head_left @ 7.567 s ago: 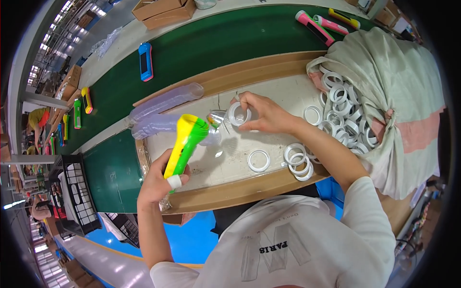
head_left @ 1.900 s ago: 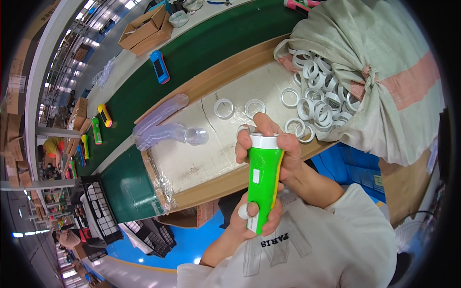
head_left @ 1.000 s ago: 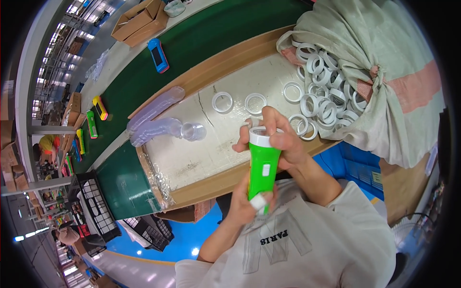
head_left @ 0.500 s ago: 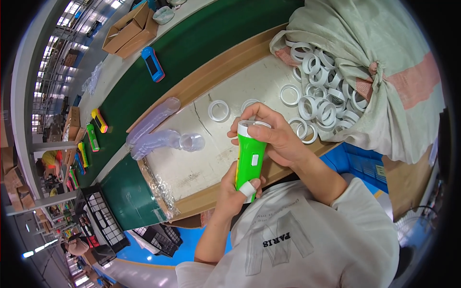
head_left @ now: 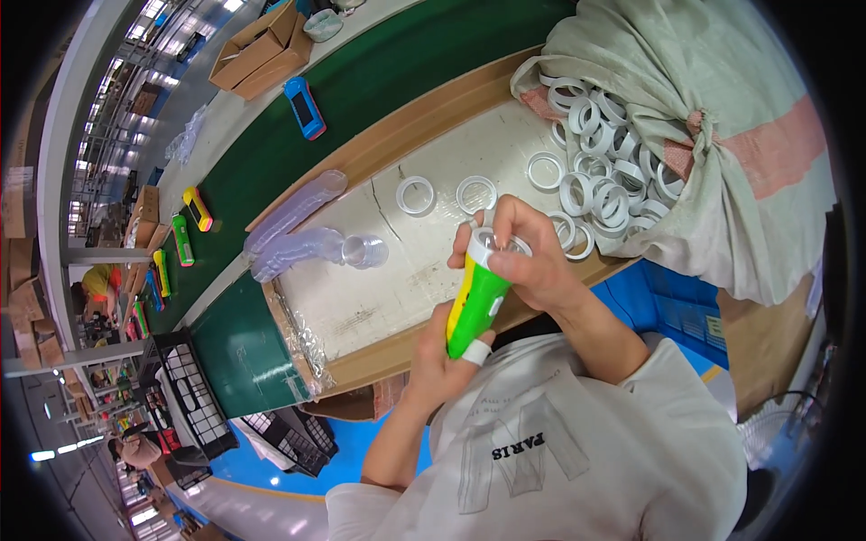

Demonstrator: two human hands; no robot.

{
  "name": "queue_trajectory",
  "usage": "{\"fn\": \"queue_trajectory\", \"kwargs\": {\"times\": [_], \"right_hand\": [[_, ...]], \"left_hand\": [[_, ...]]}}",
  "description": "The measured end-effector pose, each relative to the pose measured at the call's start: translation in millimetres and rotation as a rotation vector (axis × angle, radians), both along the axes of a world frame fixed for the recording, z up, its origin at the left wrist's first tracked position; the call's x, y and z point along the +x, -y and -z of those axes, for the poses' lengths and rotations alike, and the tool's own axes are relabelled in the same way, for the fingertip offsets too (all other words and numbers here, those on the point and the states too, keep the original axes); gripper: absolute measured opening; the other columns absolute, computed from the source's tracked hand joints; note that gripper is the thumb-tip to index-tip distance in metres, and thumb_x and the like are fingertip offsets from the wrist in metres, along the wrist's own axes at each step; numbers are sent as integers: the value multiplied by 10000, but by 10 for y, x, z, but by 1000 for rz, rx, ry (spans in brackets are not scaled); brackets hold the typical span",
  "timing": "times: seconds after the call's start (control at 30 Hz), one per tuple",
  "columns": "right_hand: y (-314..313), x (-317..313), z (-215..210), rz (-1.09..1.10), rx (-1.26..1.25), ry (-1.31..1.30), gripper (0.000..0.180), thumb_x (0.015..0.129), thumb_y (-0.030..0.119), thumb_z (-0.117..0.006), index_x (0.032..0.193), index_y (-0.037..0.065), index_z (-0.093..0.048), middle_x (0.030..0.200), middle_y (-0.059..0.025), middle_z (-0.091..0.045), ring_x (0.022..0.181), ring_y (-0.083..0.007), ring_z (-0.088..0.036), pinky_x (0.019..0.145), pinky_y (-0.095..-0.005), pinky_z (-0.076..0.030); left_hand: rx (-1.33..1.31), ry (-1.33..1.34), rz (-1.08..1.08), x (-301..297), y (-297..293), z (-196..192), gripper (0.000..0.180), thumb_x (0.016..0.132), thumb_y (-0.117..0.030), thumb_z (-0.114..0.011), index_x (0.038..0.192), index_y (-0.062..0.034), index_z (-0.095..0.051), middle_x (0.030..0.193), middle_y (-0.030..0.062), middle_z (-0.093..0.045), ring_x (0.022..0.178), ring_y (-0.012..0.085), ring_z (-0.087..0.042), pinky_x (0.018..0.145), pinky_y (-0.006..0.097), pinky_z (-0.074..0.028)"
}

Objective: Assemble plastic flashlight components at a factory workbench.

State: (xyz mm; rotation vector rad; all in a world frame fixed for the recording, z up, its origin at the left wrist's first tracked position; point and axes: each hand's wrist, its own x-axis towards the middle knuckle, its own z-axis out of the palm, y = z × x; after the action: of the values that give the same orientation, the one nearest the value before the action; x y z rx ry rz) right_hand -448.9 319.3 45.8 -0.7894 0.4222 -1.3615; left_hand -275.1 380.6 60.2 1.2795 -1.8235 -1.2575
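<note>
A green and yellow flashlight [head_left: 487,302] is held in front of my shirt, its wide head tilted up and to the right. My left hand [head_left: 431,365] is closed round its lower body; a white wrap shows on one finger or the thumb. My right hand [head_left: 541,261] grips the white ring [head_left: 481,250] at the head, with thumb and fingers on its rim. Two loose white rings [head_left: 400,200] lie on the tray just beyond. To their left are two stacks of clear round lenses [head_left: 302,207], lying on their sides.
A cardboard-edged tray [head_left: 347,307] spans the bench. White rings [head_left: 613,203] spill from a large woven sack [head_left: 658,81] at right. Behind runs a green belt [head_left: 361,108] carrying a blue device [head_left: 305,108] and several flashlights [head_left: 182,239]. Black crates [head_left: 194,397] stand lower left.
The flashlight has turned and tilted rightward, so its yellow side shows. My right hand has shifted slightly right, uncovering a loose ring on the tray.
</note>
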Motion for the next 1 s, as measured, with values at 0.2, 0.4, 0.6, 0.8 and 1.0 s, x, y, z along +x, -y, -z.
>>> {"fn": "queue_trajectory", "kwargs": {"times": [0.2, 0.4, 0.6, 0.8, 1.0], "right_hand": [[66, -24, -148, -35, 186, -166, 305, 872, 275, -665, 1027, 61, -512, 1004, -119, -604, 964, -212, -617, 841, -339, -494], [482, -144, 9, 276, -83, -1229, 377, 849, 266, -685, 1121, 49, -540, 1110, -120, -579, 1032, -236, -572, 839, -349, -483], [851, 286, 207, 267, -609, -1639, 667, 702, 250, -783, 1265, 84, -467, 1185, -200, -538, 1157, -405, -478, 960, -462, -411], [1032, 330, 546, 184, -637, -1702, 623, 727, 193, -757, 1267, 79, -467, 1199, -200, -533, 1152, -366, -493, 967, -445, -415], [882, 238, 185, 138, -310, -1222, 601, 720, 90, -710, 1273, 68, -477, 1132, -182, -522, 1032, -310, -541, 897, -362, -456]], "left_hand": [[568, -364, -153, -14, 69, -92, 406, 820, -185, -701, 1130, 6, -520, 944, 104, -619, 692, 161, -598, 578, 270, -515], [492, -324, -257, 491, 1070, -44, 437, 850, -307, -677, 1132, -6, -535, 856, 80, -573, 721, 170, -595, 505, 302, -524], [-279, -57, -303, 513, 2453, -105, 477, 920, -203, -598, 1329, -16, -439, 1082, 112, -614, 813, 163, -596, 710, 283, -495], [-350, 305, -159, 789, 2149, -52, 254, 857, -79, -605, 1103, -20, -634, 953, 116, -674, 836, 205, -636, 746, 314, -506], [-326, 418, -196, 1042, 1661, -50, 235, 826, -47, -626, 1058, -21, -651, 935, 137, -685, 837, 256, -654, 757, 331, -515]]}}
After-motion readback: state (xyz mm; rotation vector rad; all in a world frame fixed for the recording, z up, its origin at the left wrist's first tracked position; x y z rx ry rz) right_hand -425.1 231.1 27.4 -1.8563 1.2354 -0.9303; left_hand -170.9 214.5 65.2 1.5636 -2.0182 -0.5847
